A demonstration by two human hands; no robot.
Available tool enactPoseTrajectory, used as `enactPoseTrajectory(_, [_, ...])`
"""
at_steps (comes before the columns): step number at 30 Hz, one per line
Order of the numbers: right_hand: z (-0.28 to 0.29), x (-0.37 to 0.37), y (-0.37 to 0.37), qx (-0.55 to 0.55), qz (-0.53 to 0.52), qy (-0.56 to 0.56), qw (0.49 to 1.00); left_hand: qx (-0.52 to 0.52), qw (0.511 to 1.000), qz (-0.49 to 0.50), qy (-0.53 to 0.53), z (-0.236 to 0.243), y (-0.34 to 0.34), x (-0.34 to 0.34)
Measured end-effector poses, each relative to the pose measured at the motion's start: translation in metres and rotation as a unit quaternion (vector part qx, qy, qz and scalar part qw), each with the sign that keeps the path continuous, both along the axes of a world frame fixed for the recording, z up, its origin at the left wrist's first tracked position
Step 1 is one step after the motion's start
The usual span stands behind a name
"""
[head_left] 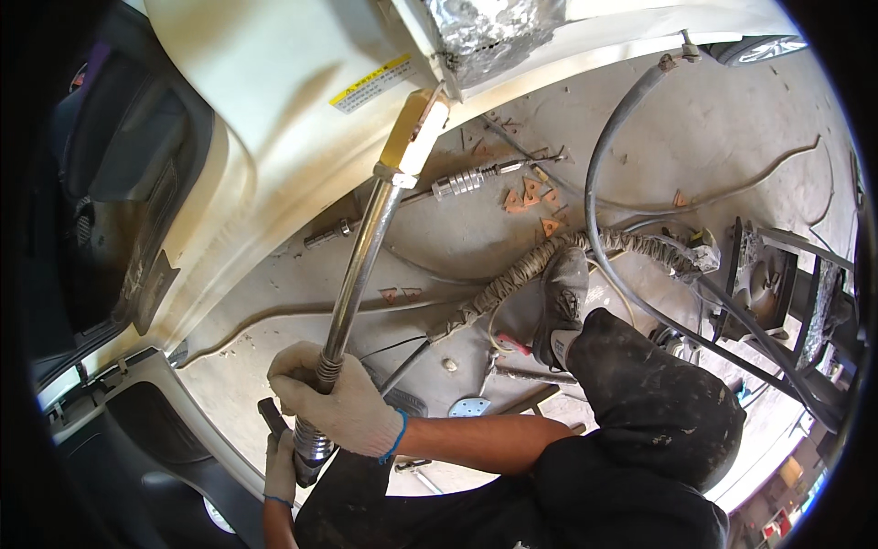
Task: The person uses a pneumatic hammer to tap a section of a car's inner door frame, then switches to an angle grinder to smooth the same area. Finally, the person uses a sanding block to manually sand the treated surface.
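Note:
A long chrome slide hammer (358, 270) runs from my lap up to the white car body panel (274, 64). Its brass-coloured end block (410, 137) meets the panel's edge beside a bare, scuffed metal patch (494, 37); whether it is fastened there I cannot tell. My gloved right hand (343, 400) is closed around the ribbed section of the tool, just above its ribbed lower part (314, 444). My gloved left hand (280, 468) is wrapped round the dark handle (273, 416) at the bottom end, its fingers partly hidden.
Another slide hammer (462, 181) lies on the concrete floor near orange triangular pieces (530, 192). A fabric-sleeved cable (512, 274) and a grey hose (594, 183) cross the floor around my shoe (562, 297). At right stands a dark metal frame (768, 284); an open car door (155, 439) is at left.

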State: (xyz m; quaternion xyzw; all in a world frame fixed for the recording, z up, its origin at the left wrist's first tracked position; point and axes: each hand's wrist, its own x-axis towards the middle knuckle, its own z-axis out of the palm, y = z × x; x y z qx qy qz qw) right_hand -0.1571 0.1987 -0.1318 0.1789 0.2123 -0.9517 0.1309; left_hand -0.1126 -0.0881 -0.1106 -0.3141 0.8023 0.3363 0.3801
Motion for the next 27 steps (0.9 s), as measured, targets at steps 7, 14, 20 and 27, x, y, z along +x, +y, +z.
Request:
enactPoseTrajectory(7, [0.0000,-0.0039,0.0109,0.016,0.001,0.008,1.000,-0.006,1.000,-0.004,0.008,-0.0032,-0.0035,0.0029])
enactPoseTrajectory(14, [-0.0014,-0.0030,0.0087,0.009,0.002,0.012,1.000,0.011,0.999,0.042,-0.002,-0.0033,-0.0022,0.0026])
enactPoseTrajectory(20, [0.0003,-0.0039,0.0076,0.017,-0.007,0.006,1.000,0.012,0.999,0.031,0.003,-0.0054,-0.0066,0.0035])
enactPoseTrajectory(27, [-0.0029,-0.0050,0.0090,0.012,-0.003,0.007,1.000,0.004,1.000,0.002,0.017,-0.0050,-0.0053,0.0043])
